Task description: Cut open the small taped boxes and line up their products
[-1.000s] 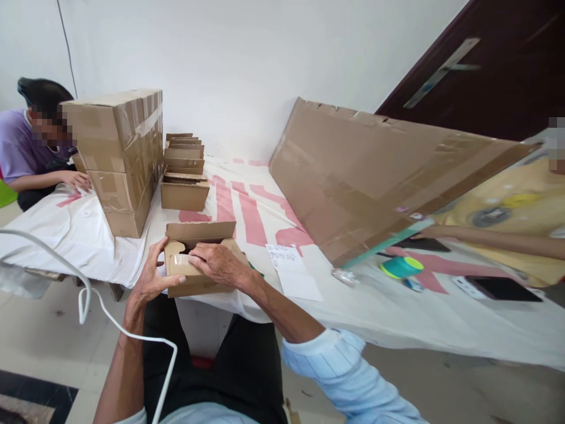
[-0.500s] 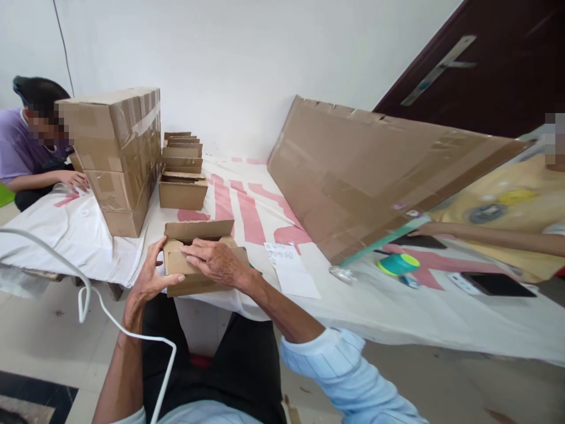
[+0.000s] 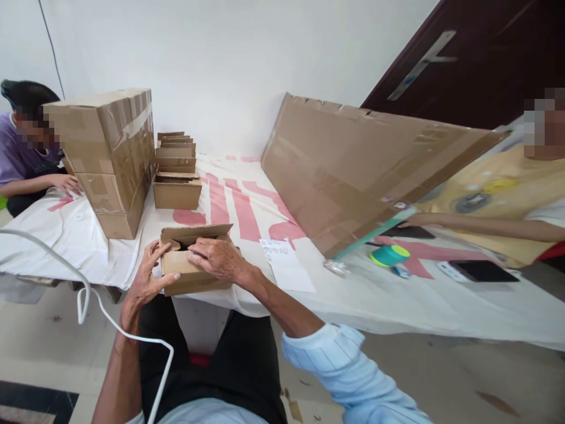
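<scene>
A small brown cardboard box (image 3: 188, 285) sits at the table's front edge, its back flap raised and a dark opening showing. My left hand (image 3: 149, 274) clasps the box's left end, thumb on the near side and fingers at the upper corner. My right hand (image 3: 216, 258) lies over the near panel with its fingers curled over the edge at the opening. The fingertips are partly hidden, and what is inside the box cannot be made out.
Behind stand several open small boxes (image 3: 177, 193) in a row, beside taped stacked cartons (image 3: 115, 159). A large cardboard sheet (image 3: 353, 171) leans right of a paper sheet (image 3: 289, 271). A teal roll (image 3: 388, 255) and a phone (image 3: 483, 271) lie farther right. Two other people sit at the sides.
My right hand's fingers have gone from lying across the near panel to curling at the opening, which shows wider. My left hand stays on the box's end. The view has shifted slightly.
</scene>
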Action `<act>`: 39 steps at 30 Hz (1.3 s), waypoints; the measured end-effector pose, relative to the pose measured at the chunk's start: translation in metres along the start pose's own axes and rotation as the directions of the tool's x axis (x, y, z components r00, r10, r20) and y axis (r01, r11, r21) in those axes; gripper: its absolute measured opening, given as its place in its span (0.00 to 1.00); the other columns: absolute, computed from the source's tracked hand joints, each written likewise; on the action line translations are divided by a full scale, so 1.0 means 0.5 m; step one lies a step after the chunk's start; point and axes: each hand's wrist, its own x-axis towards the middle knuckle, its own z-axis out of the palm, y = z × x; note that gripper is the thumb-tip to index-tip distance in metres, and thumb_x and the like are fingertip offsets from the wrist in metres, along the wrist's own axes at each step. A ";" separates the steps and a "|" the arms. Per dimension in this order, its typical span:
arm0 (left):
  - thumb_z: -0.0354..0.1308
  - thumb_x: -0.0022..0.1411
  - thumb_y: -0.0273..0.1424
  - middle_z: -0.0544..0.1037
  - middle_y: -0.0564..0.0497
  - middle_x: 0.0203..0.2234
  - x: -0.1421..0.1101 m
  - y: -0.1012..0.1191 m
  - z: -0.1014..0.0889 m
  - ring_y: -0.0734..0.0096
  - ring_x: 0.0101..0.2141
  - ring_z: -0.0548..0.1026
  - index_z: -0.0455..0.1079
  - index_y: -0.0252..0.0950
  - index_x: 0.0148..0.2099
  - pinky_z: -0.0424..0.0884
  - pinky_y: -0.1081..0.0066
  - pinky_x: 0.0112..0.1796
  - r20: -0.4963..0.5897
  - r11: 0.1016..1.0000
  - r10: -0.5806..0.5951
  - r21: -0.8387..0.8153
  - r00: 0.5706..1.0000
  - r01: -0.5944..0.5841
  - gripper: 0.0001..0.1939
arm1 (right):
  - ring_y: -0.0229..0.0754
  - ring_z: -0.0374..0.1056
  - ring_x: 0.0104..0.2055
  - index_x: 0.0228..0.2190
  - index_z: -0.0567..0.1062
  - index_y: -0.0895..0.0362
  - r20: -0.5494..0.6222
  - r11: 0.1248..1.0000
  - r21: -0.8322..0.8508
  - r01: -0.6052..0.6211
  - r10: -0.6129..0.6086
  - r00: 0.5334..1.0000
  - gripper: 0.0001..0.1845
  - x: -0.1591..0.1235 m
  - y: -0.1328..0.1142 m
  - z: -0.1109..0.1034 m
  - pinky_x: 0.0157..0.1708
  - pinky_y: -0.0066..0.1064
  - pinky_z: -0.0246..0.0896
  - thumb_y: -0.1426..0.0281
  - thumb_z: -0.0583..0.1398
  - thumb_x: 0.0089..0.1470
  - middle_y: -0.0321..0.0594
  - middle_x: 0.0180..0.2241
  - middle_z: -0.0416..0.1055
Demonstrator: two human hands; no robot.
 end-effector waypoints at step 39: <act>0.80 0.48 0.49 0.56 0.39 0.77 0.010 0.017 -0.023 0.32 0.74 0.58 0.53 0.48 0.80 0.70 0.42 0.64 0.132 0.987 -0.075 -0.129 0.988 0.092 0.64 | 0.49 0.71 0.44 0.39 0.84 0.58 0.025 0.921 -0.389 -0.016 0.028 0.999 0.14 -0.101 0.032 -0.095 0.49 0.40 0.60 0.72 0.57 0.72 0.49 0.41 0.81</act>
